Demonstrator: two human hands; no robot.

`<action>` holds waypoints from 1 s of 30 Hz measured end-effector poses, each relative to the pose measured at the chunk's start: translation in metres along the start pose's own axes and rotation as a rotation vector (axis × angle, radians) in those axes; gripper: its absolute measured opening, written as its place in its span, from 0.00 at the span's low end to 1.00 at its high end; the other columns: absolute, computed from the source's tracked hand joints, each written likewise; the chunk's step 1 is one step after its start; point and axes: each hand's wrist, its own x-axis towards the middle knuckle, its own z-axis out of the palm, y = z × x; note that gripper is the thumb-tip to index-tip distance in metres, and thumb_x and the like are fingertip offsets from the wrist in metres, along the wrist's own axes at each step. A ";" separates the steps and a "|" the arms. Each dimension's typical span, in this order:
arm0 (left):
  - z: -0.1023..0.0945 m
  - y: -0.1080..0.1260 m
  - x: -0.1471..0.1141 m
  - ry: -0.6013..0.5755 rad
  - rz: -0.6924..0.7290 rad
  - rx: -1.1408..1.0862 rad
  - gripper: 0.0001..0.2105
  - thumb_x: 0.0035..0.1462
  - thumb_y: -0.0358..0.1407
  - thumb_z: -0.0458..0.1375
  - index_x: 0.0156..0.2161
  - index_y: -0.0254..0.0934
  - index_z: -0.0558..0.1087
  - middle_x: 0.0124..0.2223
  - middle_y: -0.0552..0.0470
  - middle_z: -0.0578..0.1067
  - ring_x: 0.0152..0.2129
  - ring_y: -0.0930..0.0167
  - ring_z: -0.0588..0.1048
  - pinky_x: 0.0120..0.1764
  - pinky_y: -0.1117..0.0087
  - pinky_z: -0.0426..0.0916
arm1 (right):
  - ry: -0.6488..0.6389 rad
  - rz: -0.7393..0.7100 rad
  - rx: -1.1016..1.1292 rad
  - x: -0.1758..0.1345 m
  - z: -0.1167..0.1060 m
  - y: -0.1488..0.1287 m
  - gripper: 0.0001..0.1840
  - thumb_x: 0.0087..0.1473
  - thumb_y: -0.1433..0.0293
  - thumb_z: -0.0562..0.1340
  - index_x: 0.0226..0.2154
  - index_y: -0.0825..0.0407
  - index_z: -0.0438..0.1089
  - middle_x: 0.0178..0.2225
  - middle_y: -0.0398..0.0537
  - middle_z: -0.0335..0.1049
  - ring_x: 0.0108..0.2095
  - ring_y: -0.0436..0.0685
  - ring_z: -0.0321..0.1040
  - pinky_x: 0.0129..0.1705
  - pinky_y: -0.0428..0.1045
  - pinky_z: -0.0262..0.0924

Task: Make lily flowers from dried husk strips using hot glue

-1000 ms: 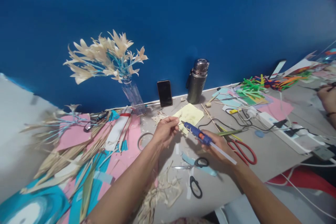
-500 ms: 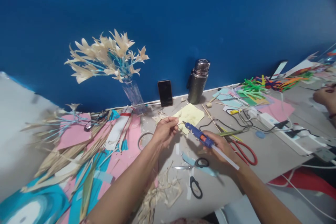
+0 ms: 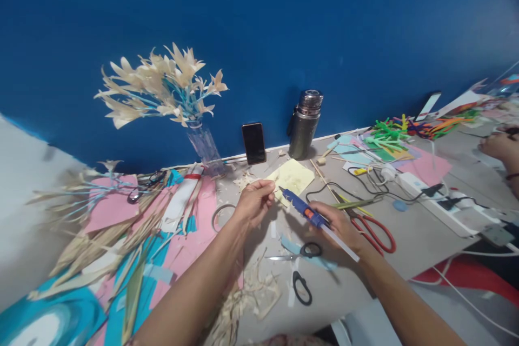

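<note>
My right hand (image 3: 334,220) is wrapped round a blue glue gun (image 3: 302,206), whose clear glue stick trails out behind over the wrist. The gun's nozzle points up and left, close to the fingertips of my left hand (image 3: 256,203). Those left fingers are pinched together; whatever is between them is too small to make out. Under both hands' tips lies a yellow paper sheet (image 3: 298,174) with bits on it. Black-handled scissors (image 3: 302,270) lie open on the table below the gun. Red-handled shears (image 3: 375,232) rest right of my right hand.
Pale dried-leaf flowers stand in a clear vase (image 3: 206,148) by the blue wall, beside a phone (image 3: 254,143) and a steel flask (image 3: 305,124). Leaf strips and coloured paper cover the left. A power strip (image 3: 438,205) with cables lies right, near another person's hand (image 3: 500,148).
The glue gun and my right hand have shifted slightly left, bringing the nozzle nearer my left fingertips. My left hand stays nearly still. The view has moved a little.
</note>
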 end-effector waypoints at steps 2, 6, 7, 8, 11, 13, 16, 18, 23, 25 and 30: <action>0.000 0.001 0.000 -0.002 0.002 0.002 0.09 0.42 0.24 0.71 0.27 0.30 0.74 0.19 0.56 0.69 0.14 0.80 0.66 0.19 0.80 0.58 | 0.003 0.009 0.000 -0.001 -0.001 -0.001 0.06 0.53 0.66 0.64 0.34 0.51 0.71 0.30 0.43 0.70 0.30 0.54 0.65 0.33 0.47 0.60; -0.001 0.004 -0.001 0.003 0.021 0.001 0.09 0.43 0.25 0.71 0.27 0.30 0.74 0.19 0.57 0.69 0.14 0.80 0.66 0.18 0.80 0.58 | -0.018 0.005 -0.060 -0.003 -0.001 0.001 0.05 0.55 0.69 0.61 0.36 0.51 0.70 0.32 0.44 0.70 0.32 0.55 0.66 0.34 0.47 0.60; -0.001 0.006 -0.002 0.006 0.029 0.001 0.09 0.43 0.25 0.71 0.27 0.30 0.74 0.19 0.57 0.69 0.14 0.80 0.66 0.18 0.80 0.57 | -0.025 -0.003 -0.103 -0.002 -0.001 0.003 0.05 0.55 0.70 0.61 0.37 0.51 0.70 0.32 0.44 0.71 0.32 0.55 0.66 0.35 0.47 0.60; -0.002 0.008 -0.003 0.008 0.037 0.001 0.09 0.43 0.25 0.71 0.28 0.30 0.74 0.20 0.57 0.70 0.14 0.80 0.66 0.18 0.80 0.58 | -0.032 -0.010 -0.161 -0.001 -0.001 0.006 0.06 0.56 0.70 0.61 0.38 0.51 0.71 0.34 0.45 0.71 0.34 0.56 0.67 0.37 0.48 0.60; -0.004 0.014 -0.011 0.005 0.067 0.002 0.10 0.43 0.26 0.72 0.29 0.31 0.74 0.22 0.56 0.72 0.17 0.79 0.70 0.19 0.80 0.61 | -0.055 -0.021 -0.399 0.009 0.001 0.016 0.08 0.57 0.70 0.61 0.40 0.53 0.72 0.38 0.50 0.73 0.38 0.59 0.68 0.42 0.51 0.60; -0.003 0.017 -0.018 -0.001 0.079 -0.005 0.11 0.44 0.26 0.72 0.30 0.31 0.74 0.24 0.55 0.74 0.20 0.76 0.74 0.22 0.79 0.66 | -0.086 -0.018 -0.557 0.017 0.002 0.021 0.09 0.56 0.68 0.63 0.41 0.54 0.73 0.39 0.52 0.74 0.40 0.61 0.67 0.44 0.53 0.58; 0.000 0.018 -0.029 0.011 0.048 -0.047 0.10 0.46 0.25 0.71 0.31 0.32 0.74 0.26 0.53 0.76 0.26 0.72 0.79 0.27 0.76 0.71 | -0.162 -0.029 -0.710 0.026 0.003 0.022 0.13 0.55 0.66 0.67 0.43 0.53 0.73 0.40 0.54 0.75 0.42 0.63 0.67 0.45 0.54 0.56; 0.003 0.016 -0.034 0.037 0.007 -0.086 0.08 0.49 0.23 0.69 0.32 0.32 0.73 0.28 0.51 0.77 0.28 0.70 0.80 0.29 0.75 0.72 | -0.154 -0.083 -0.752 0.028 0.004 0.016 0.14 0.55 0.66 0.67 0.44 0.52 0.74 0.42 0.54 0.75 0.44 0.64 0.67 0.46 0.54 0.56; 0.006 0.005 -0.041 0.034 -0.049 -0.171 0.08 0.51 0.22 0.67 0.32 0.32 0.73 0.30 0.50 0.78 0.30 0.70 0.80 0.34 0.72 0.74 | 0.255 -0.400 -0.772 0.030 0.019 -0.019 0.08 0.63 0.71 0.60 0.42 0.53 0.74 0.41 0.55 0.75 0.42 0.61 0.67 0.45 0.55 0.58; 0.007 -0.001 -0.042 -0.007 -0.041 -0.195 0.09 0.48 0.23 0.68 0.32 0.32 0.73 0.30 0.51 0.78 0.28 0.72 0.79 0.35 0.72 0.73 | 0.349 -0.520 -0.775 0.033 0.027 -0.035 0.09 0.63 0.74 0.59 0.42 0.52 0.75 0.40 0.54 0.74 0.40 0.60 0.67 0.43 0.54 0.58; 0.008 -0.008 -0.049 -0.080 0.002 -0.193 0.11 0.43 0.25 0.71 0.32 0.32 0.74 0.31 0.50 0.78 0.29 0.71 0.77 0.34 0.72 0.71 | 0.354 -0.573 -0.806 0.041 0.040 -0.051 0.11 0.62 0.76 0.59 0.42 0.51 0.76 0.39 0.53 0.73 0.38 0.59 0.66 0.42 0.54 0.59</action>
